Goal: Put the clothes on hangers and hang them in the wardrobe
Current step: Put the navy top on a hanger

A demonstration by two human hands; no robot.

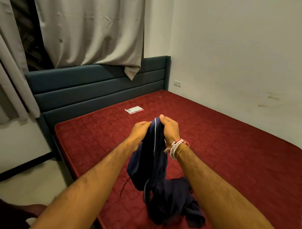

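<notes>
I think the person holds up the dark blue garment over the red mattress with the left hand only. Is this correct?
Not quite. The head view shows both hands gripping the dark blue garment at its top, the left hand and the right hand, over the red mattress.

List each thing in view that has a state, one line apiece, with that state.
Navy garment: crumpled, not on a hanger, top held up, lower part heaped on the mattress.
Left hand: pinches the garment's top edge.
Right hand: grips the garment's top edge.
Curtain: pulled partly aside, hem resting on the headboard.
Plastic packet: lying flat on the mattress.
Mattress: bare, no sheet.
</notes>
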